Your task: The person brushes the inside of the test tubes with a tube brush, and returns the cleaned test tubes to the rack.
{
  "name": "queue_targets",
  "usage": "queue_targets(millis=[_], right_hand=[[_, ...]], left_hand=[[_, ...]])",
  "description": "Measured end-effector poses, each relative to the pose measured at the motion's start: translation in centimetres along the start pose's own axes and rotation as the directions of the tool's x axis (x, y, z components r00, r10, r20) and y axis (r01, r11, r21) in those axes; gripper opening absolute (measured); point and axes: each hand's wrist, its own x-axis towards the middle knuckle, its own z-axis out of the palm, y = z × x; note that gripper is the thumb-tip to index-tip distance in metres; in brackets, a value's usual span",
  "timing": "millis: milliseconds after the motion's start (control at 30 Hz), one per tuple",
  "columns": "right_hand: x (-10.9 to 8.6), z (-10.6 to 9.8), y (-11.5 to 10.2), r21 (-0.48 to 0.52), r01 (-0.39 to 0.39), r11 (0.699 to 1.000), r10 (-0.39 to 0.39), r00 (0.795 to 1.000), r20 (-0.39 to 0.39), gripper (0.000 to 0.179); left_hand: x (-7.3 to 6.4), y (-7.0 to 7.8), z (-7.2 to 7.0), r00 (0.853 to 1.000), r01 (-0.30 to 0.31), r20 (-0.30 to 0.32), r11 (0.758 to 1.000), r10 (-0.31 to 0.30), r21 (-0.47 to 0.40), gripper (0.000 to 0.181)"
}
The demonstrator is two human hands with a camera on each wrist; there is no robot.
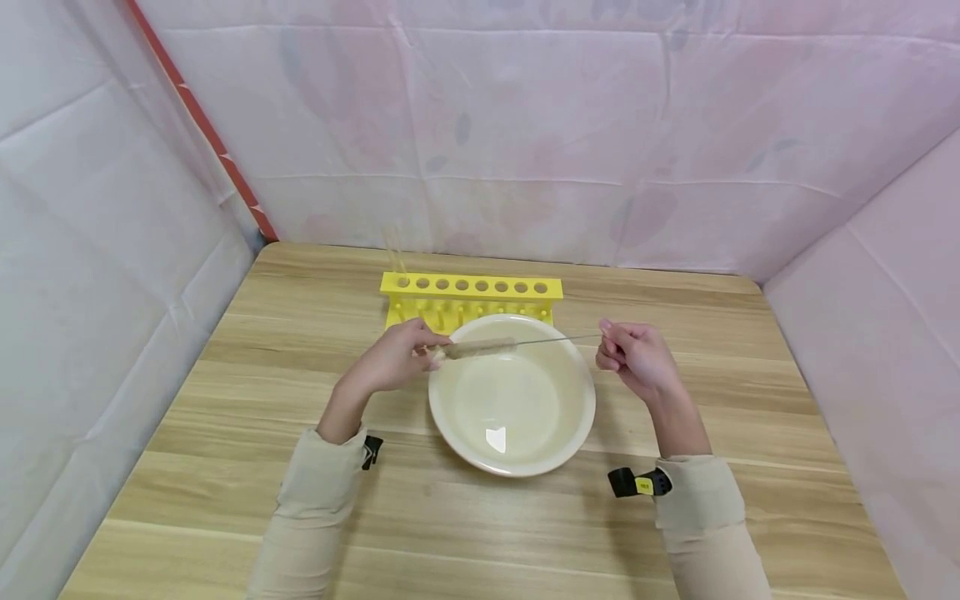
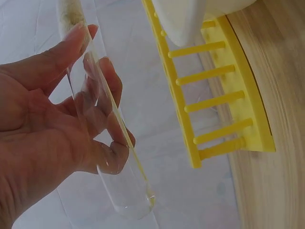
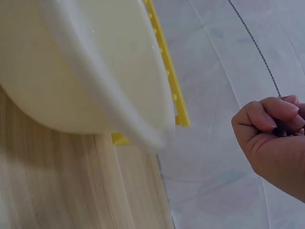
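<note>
My left hand (image 1: 393,357) grips a clear glass test tube (image 2: 126,195), its rounded closed end pointing down in the left wrist view. The pale bristles of a test tube brush (image 1: 483,347) show inside the tube's other part, over the far side of a cream basin (image 1: 587,408). From the bristles a thin twisted wire (image 3: 257,47) runs across to my right hand (image 1: 639,357), whose curled fingers pinch its end. The basin holds clear liquid with a bright reflection on it.
Behind the basin stands a yellow test tube rack (image 1: 472,287) with a row of round holes and pegs below. Clear glass tubes (image 1: 394,250) rise from its left end. A patterned cloth (image 1: 525,142) hangs behind the wooden table (image 1: 225,392).
</note>
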Motion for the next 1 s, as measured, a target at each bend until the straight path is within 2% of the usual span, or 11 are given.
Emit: queue_targets(millis=[167,267,367,500,633,733,833,933,1000], right_hand=[[-0.1,-0.4,0.5,-0.085,0.085,0.993,-0.086,0.996,0.0,0.043],[-0.1,-0.5,0.6,-0.026,0.089,0.996,-0.089,0.996,0.017,0.044],[-0.1,-0.5,0.4,0.103,0.019,0.994,-0.025,0.998,0.055,0.047],[-0.2,-0.5,-0.1,0.264,-0.143,0.954,0.122,0.988,0.094,0.048],[-0.2,-0.6,-0.6,0.344,-0.263,0.901,0.246,0.965,0.093,0.047],[-0.3,-0.9,-0.7,0.359,-0.29,0.887,0.276,0.957,0.091,0.047],[-0.5,-1.6,-0.5,0.339,-0.248,0.907,0.225,0.968,0.108,0.047],[-0.9,-3.2,-0.3,0.328,-0.156,0.931,0.113,0.982,0.148,0.046],[-1.4,-4.7,-0.2,0.338,-0.097,0.936,0.038,0.983,0.177,0.045]], left_hand=[[0.1,-0.4,-0.2,1.0,0.001,0.027,1.0,-0.001,0.001,0.034],[0.1,-0.4,-0.3,1.0,0.008,0.021,1.0,-0.008,0.0,0.034],[0.2,-0.3,-0.2,1.0,0.024,-0.003,1.0,-0.024,0.012,0.033],[0.1,-0.3,-0.2,0.998,0.055,-0.038,0.998,-0.054,0.039,0.033],[-0.1,-0.3,-0.2,0.996,0.076,-0.061,0.996,-0.072,0.05,0.034],[-0.3,-0.4,-0.2,0.995,0.081,-0.061,0.996,-0.078,0.047,0.033],[-0.6,-0.8,-0.5,0.995,0.087,-0.059,0.995,-0.084,0.056,0.032],[-1.3,-1.7,-1.2,0.992,0.108,-0.071,0.992,-0.102,0.072,0.031],[-1.9,-2.5,-1.8,0.988,0.129,-0.092,0.987,-0.121,0.091,0.03]])
